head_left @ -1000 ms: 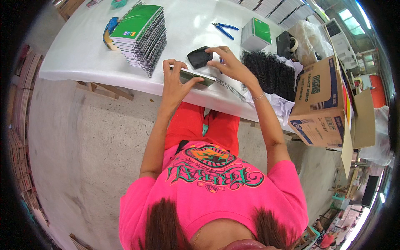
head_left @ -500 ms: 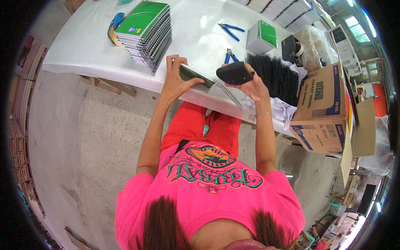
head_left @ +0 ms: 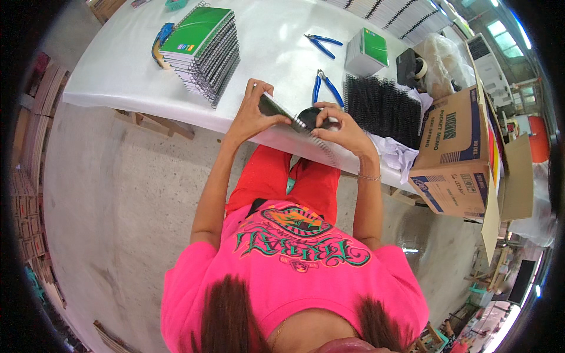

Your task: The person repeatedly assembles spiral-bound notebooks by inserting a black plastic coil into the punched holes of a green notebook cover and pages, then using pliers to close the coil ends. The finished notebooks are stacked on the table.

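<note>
My left hand (head_left: 250, 117) grips a small green notebook (head_left: 272, 106) tilted over the table's front edge, thumb on its face. A wire spiral coil (head_left: 325, 150), partly blurred, runs from the notebook's right end down past the edge. My right hand (head_left: 347, 130) is closed around a black rounded object (head_left: 307, 116) whose kind I cannot make out; it lies against the notebook's end where the coil enters. The right fingers hide part of it. Just beyond stand blue-handled pliers (head_left: 327, 88), and a second blue pair (head_left: 323, 45) lies farther back.
A stack of spiral-bound green notebooks (head_left: 200, 50) stands on the white table (head_left: 112, 76) at left. On the right are green-topped unbound pads (head_left: 368, 52), a heap of black coils (head_left: 382, 109), crumpled paper (head_left: 394, 154), a tape roll (head_left: 420, 68) and an open cardboard box (head_left: 450, 126).
My right hand has moved left and brought the black object against the notebook's end. The coil is now blurred. My left hand keeps its grip on the notebook.
</note>
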Demonstrator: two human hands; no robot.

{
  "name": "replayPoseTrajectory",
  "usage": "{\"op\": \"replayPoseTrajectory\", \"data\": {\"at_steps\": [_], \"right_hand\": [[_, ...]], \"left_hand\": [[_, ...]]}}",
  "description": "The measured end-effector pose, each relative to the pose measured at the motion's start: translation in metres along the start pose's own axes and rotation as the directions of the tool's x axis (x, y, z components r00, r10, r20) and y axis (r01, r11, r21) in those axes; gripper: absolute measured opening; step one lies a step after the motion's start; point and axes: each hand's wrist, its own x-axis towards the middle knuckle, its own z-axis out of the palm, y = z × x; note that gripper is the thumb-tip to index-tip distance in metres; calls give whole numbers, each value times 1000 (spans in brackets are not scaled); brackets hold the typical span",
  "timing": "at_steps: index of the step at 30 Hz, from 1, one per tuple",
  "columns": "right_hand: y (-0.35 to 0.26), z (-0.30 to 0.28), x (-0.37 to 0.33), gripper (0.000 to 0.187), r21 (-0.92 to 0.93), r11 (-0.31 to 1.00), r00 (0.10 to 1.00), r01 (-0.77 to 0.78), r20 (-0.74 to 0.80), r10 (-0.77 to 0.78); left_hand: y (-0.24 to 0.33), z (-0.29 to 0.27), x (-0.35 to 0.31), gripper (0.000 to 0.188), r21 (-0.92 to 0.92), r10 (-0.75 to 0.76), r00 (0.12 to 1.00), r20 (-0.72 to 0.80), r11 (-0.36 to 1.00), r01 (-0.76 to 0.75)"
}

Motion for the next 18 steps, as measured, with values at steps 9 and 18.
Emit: {"op": "replayPoseTrajectory", "data": {"at_steps": [9, 18], "right_hand": [[18, 2, -20, 20, 324, 945, 994, -49, -80, 79], [1, 16, -29, 20, 193, 981, 988, -27, -143, 56]], "left_hand": [[-2, 3, 0, 68, -50, 2, 1000, 10, 999, -1], [-4, 10, 0, 99, -171, 16, 1000, 25, 985, -12]]}}
